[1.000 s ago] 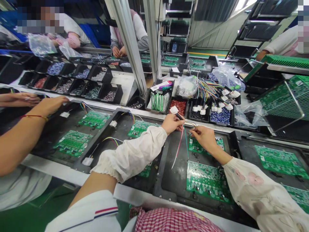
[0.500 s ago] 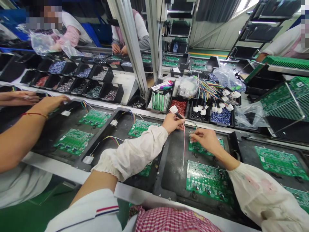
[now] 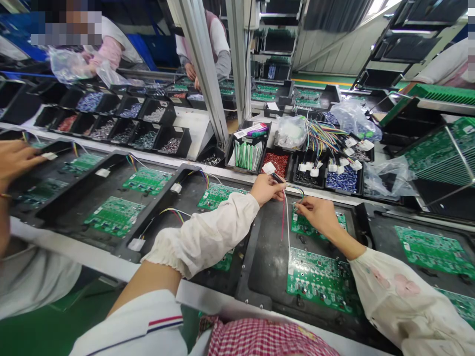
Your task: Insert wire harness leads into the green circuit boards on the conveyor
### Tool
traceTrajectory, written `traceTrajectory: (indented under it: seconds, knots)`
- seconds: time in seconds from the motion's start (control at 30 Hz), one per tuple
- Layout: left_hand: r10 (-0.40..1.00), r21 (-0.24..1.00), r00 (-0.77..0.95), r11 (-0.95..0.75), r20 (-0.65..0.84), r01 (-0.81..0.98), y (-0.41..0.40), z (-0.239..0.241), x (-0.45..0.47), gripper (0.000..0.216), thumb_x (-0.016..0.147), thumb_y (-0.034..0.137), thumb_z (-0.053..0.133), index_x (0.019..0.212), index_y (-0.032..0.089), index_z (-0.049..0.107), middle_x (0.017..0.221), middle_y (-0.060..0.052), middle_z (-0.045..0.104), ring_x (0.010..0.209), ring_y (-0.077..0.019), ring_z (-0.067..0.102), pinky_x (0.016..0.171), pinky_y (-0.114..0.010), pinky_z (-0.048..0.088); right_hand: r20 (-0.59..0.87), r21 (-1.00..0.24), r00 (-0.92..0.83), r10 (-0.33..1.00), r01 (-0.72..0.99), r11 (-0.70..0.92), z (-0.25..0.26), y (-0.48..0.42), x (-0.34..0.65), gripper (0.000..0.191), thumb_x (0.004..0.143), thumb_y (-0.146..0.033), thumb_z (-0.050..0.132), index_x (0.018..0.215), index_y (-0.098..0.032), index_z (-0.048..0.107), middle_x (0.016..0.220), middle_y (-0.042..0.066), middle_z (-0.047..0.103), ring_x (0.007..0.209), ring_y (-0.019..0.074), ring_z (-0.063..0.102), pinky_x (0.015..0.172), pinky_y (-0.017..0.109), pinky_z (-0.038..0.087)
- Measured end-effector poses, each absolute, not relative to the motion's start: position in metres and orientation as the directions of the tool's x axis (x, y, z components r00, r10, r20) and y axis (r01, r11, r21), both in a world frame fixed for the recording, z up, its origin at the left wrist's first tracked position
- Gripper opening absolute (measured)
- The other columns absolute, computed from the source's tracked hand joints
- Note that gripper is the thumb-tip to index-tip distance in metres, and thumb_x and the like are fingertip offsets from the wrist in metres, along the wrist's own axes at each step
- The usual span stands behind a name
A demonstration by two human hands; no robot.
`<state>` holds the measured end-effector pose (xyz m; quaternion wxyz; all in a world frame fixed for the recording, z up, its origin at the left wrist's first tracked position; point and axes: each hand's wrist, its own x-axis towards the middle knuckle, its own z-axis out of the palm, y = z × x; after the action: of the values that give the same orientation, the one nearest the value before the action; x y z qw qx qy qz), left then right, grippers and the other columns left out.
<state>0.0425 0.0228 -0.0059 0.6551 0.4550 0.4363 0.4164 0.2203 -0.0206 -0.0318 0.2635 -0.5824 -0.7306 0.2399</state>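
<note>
My left hand [image 3: 267,189] is closed around a wire harness, just beyond the black tray [image 3: 260,267]. The harness's white connector [image 3: 268,168] sticks out above my fingers, while a loose white wire [image 3: 288,225] and a red one dangle below. Other wires of the harness arc across to my right hand [image 3: 319,213]. Its thumb and fingertips pinch them at the upper left corner of the far green circuit board [image 3: 340,219]; the wire tips are too small to make out. A second green circuit board [image 3: 319,282] lies nearer in the same tray.
Bins of red parts [image 3: 275,162], blue parts [image 3: 342,180] and spare harnesses [image 3: 326,136] line the back edge. More trays with circuit boards [image 3: 115,216] lie on both sides. A co-worker's hand [image 3: 18,160] is at far left. A metal post [image 3: 200,64] rises behind the bins.
The dangling white wire has swung right, apart from the red one. My right fingertips have shifted slightly at the board's corner. The co-worker's hand at left has moved further left.
</note>
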Motion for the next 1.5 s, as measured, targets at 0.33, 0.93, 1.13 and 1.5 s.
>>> traceTrajectory:
  seconds: [0.33, 0.93, 1.13, 1.5]
  knots:
    - [0.943, 0.955, 0.26, 0.252, -0.206, -0.159, 0.024, -0.007, 0.043, 0.016, 0.066, 0.011, 0.063, 0.076, 0.01, 0.051, 0.051, 0.003, 0.054, 0.043, -0.0101, 0.056, 0.046, -0.025, 0.051, 0.007, -0.707, -0.203, 0.979, 0.691, 0.148, -0.033, -0.018, 0.22, 0.017, 0.074, -0.033, 0.054, 0.067, -0.019, 0.06, 0.059, 0.002, 0.065, 0.054, 0.0154, 0.061, 0.055, 0.025, 0.046]
    - [0.961, 0.986, 0.227, 0.164, -0.156, -0.019, 0.023, -0.015, 0.046, 0.014, 0.064, 0.01, 0.064, 0.073, 0.007, 0.054, 0.051, -0.002, 0.057, 0.048, -0.0143, 0.06, 0.048, -0.025, 0.053, -0.024, -0.758, 0.045, 0.999, 0.651, -0.048, -0.027, -0.026, 0.259, 0.011, 0.07, -0.029, 0.057, 0.069, -0.018, 0.056, 0.059, 0.001, 0.063, 0.056, 0.0156, 0.062, 0.057, 0.027, 0.047]
    - [0.962, 0.988, 0.237, 0.151, -0.137, -0.044, 0.023, -0.016, 0.045, 0.01, 0.066, 0.006, 0.06, 0.074, 0.006, 0.054, 0.052, -0.002, 0.057, 0.05, -0.016, 0.062, 0.051, -0.029, 0.055, -0.014, -0.722, 0.032, 0.999, 0.691, -0.032, -0.042, -0.016, 0.257, 0.011, 0.071, -0.029, 0.056, 0.069, -0.018, 0.055, 0.059, 0.0, 0.062, 0.053, 0.0149, 0.061, 0.055, 0.026, 0.046]
    - [0.964, 0.989, 0.231, 0.145, -0.133, -0.036, 0.023, -0.016, 0.045, 0.015, 0.064, 0.011, 0.064, 0.073, 0.007, 0.054, 0.055, -0.001, 0.057, 0.051, -0.0158, 0.062, 0.053, -0.031, 0.055, 0.07, -0.537, -0.001, 0.998, 0.843, 0.038, -0.038, -0.017, 0.255, 0.016, 0.071, -0.032, 0.055, 0.067, -0.017, 0.06, 0.064, 0.003, 0.064, 0.059, 0.0157, 0.059, 0.059, 0.027, 0.043]
